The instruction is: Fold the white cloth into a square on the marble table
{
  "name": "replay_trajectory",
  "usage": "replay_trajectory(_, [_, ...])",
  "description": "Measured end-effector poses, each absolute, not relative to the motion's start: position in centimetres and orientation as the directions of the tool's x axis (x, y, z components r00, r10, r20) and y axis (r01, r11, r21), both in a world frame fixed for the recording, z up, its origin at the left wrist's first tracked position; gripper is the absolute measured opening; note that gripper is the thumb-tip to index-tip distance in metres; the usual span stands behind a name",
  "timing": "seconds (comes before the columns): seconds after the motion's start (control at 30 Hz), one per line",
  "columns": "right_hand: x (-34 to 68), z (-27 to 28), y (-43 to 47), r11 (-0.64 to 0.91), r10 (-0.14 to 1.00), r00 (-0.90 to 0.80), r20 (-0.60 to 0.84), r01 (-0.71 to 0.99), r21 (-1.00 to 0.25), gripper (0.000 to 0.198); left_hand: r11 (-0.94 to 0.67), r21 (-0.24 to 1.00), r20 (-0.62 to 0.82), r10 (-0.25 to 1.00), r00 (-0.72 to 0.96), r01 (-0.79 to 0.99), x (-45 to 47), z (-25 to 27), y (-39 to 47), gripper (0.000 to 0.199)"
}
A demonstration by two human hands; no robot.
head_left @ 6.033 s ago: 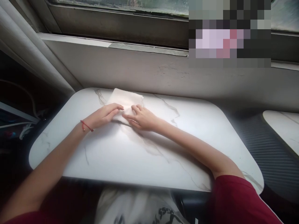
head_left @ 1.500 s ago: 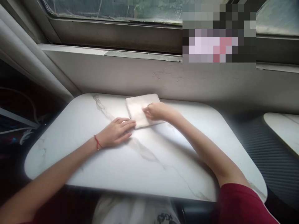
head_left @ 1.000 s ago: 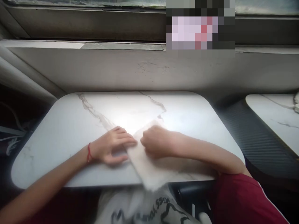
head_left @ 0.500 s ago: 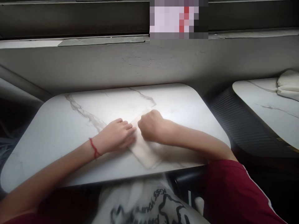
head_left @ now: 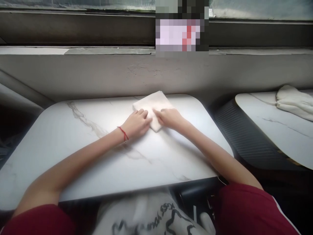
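A white folded cloth (head_left: 152, 101) lies slantwise on the marble-patterned table (head_left: 80, 160), close to its far edge, with one corner pointing toward me. My left hand (head_left: 138, 123), a red string bracelet at its wrist, has its fingers curled onto the cloth's near left side. On the near right side, my right hand (head_left: 170, 118) is closed on the cloth, thumb and index finger toward the middle. Only a small gap of cloth shows between the two hands. Some of my fingertips are hidden.
A wall (head_left: 102, 73) with a ledge stands right behind the table. To the right is a second marble-patterned table (head_left: 271, 120) with a white cloth bundle (head_left: 293, 101) on it. A dark ribbed surface (head_left: 234, 127) lies between the tables.
Both hands and the cloth have moved away from me toward the table's far edge. More of the cloth shows beyond my hands. The view has tilted slightly upward.
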State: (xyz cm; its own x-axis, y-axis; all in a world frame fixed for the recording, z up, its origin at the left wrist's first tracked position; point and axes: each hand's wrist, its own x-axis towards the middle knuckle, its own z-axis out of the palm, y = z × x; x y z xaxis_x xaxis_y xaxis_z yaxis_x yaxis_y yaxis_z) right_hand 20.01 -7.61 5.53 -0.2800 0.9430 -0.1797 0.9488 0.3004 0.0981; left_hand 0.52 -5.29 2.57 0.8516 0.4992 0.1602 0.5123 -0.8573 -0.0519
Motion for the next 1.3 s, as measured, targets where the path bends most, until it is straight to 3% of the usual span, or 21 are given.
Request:
replay_trajectory(0.17, [24.8,3.0,-10.1,0.196,0.98,-0.195,-0.029,0.98,0.033,0.048,-0.92,0.1,0.336,0.39,0.858,0.379,2.1,0.5,-3.8,0.031])
replay_trajectory(0.3, [26.3,2.2,-11.6,0.203,0.975,-0.202,0.092,0.979,0.005,0.048,-0.937,0.183,0.318,0.344,0.884,0.299,3.4,-0.1,-3.1,0.034])
replay_trajectory(0.5, [26.6,2.2,-12.5,0.185,0.976,-0.161,0.148,0.968,-0.167,0.043,-0.929,0.208,0.306,0.358,0.882,0.305,3.9,0.2,-3.1,0.033])
replay_trajectory(0.73, [27.9,0.5,-12.1,0.256,0.904,-0.219,0.366,0.965,-0.056,0.031,-0.956,0.183,0.313,0.279,0.908,0.231,6.1,0.2,-2.3,0.033])
replay_trajectory(1.0, [29.6,1.2,-12.7,0.131,0.976,-0.102,0.192,0.981,-0.146,0.027,-0.983,0.152,0.362,0.149,0.92,0.1,9.4,-1.4,-3.2,0.049])
replay_trajectory(1.3, [28.4,3.8,-15.2,0.069,0.995,-0.052,0.082,0.973,-0.218,0.021,-0.978,0.205,0.338,0.11,0.935,0.041,8.9,-0.1,-4.9,0.042])
